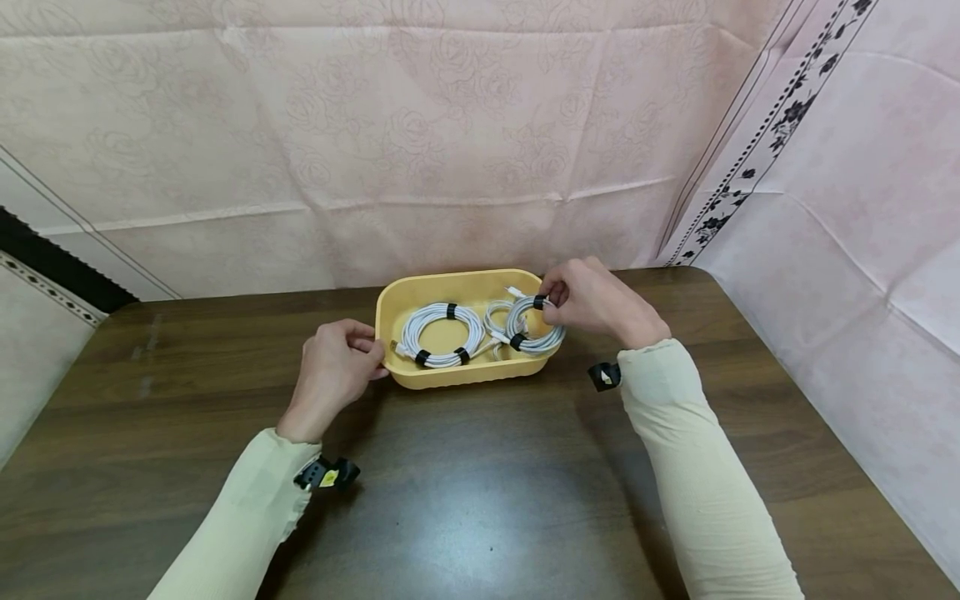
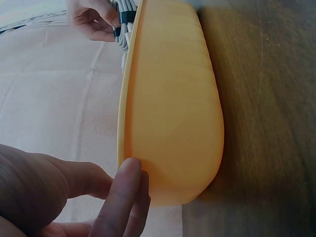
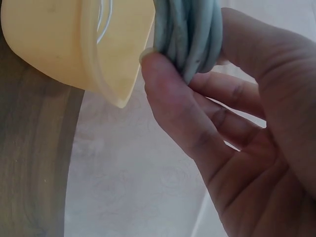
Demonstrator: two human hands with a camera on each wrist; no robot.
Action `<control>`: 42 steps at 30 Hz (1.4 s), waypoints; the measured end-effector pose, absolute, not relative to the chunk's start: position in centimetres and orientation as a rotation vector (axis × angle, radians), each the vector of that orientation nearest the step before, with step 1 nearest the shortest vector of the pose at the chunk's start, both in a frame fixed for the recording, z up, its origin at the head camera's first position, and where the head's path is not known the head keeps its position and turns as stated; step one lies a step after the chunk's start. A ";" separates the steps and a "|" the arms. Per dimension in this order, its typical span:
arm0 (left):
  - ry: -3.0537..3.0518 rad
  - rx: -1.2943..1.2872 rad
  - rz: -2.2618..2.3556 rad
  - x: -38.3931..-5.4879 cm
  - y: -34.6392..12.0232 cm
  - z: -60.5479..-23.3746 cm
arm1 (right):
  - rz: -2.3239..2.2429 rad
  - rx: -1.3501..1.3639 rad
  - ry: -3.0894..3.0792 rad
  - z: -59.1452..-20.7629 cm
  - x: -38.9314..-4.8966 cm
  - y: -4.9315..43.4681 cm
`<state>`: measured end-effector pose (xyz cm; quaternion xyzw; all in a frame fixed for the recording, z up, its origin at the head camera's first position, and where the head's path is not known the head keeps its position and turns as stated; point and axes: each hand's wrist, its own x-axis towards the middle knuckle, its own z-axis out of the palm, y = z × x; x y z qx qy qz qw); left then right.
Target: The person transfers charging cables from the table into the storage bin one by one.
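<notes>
A yellow plastic tray (image 1: 468, 377) stands near the back of the table. My left hand (image 1: 330, 371) pinches its left end, with fingertips against the outer wall in the left wrist view. Above the tray's right end, my right hand (image 1: 603, 304) pinches a coiled white cable (image 1: 553, 340) bound with black straps. That coil rises over the rim in the left wrist view, and its strands (image 3: 185, 32) lie between thumb and fingers in the right wrist view. A larger coiled white cable (image 1: 411, 327) with black straps lies in the tray's left half. Another white coil (image 1: 491, 315), partly hidden, lies beneath the held one.
The brown wooden table (image 1: 450, 492) extends toward me. Pale patterned cloth (image 1: 450, 150) hangs behind its back edge, and more cloth (image 1: 862, 208) hangs along the right side. Both wrists carry small black devices below the hands.
</notes>
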<state>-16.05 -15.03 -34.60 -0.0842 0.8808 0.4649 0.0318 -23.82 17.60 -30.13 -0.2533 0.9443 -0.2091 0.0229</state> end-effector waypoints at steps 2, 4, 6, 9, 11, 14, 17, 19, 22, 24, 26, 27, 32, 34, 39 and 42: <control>2.714 -0.261 1.429 -16.0 -15.0 -34.6 | -0.659 -0.779 2.926 -30.1 -23.8 17.5; 2.713 -0.265 1.427 -16.0 -15.0 -34.6 | -0.666 -0.775 2.925 -30.2 -23.8 17.4; 2.712 -0.270 1.426 -16.0 -15.1 -34.7 | -0.664 -0.770 2.931 -30.2 -23.8 17.3; 2.708 -0.275 1.428 -16.1 -15.1 -34.7 | -0.672 -0.745 2.932 -30.3 -23.8 17.2; 2.708 -0.271 1.429 -16.1 -15.1 -34.7 | -0.682 -0.723 2.938 -30.3 -23.9 17.1; 2.710 -0.267 1.427 -16.1 -15.1 -34.7 | -0.701 -0.686 2.937 -30.3 -23.9 16.9; 2.713 -0.273 1.420 -16.1 -15.0 -34.6 | -0.708 -0.667 2.932 -30.4 -23.9 16.9; 2.716 -0.271 1.423 -16.1 -15.0 -34.6 | -0.708 -0.661 2.930 -30.5 -23.9 16.9; 2.715 -0.273 1.422 -16.1 -15.0 -34.6 | -0.697 -0.669 2.934 -30.6 -24.0 16.8; 2.717 -0.268 1.423 -16.1 -15.0 -34.6 | -0.693 -0.682 2.935 -30.7 -23.9 16.8; 2.716 -0.269 1.423 -16.1 -15.0 -34.7 | -0.689 -0.691 2.940 -30.8 -23.9 16.8; 2.715 -0.268 1.424 -16.1 -15.0 -34.7 | -0.690 -0.694 2.941 -30.8 -23.9 16.7; 2.717 -0.267 1.432 -16.2 -15.0 -34.7 | -0.692 -0.700 2.957 -30.8 -23.9 16.5; 2.716 -0.271 1.436 -16.1 -15.0 -34.7 | -0.690 -0.712 2.964 -30.8 -23.9 16.4; 2.713 -0.270 1.439 -16.1 -15.0 -34.6 | -0.693 -0.735 2.972 -30.9 -23.9 16.2; 2.712 -0.269 1.439 -16.0 -15.1 -34.6 | -0.703 -0.731 2.968 -31.0 -24.0 16.0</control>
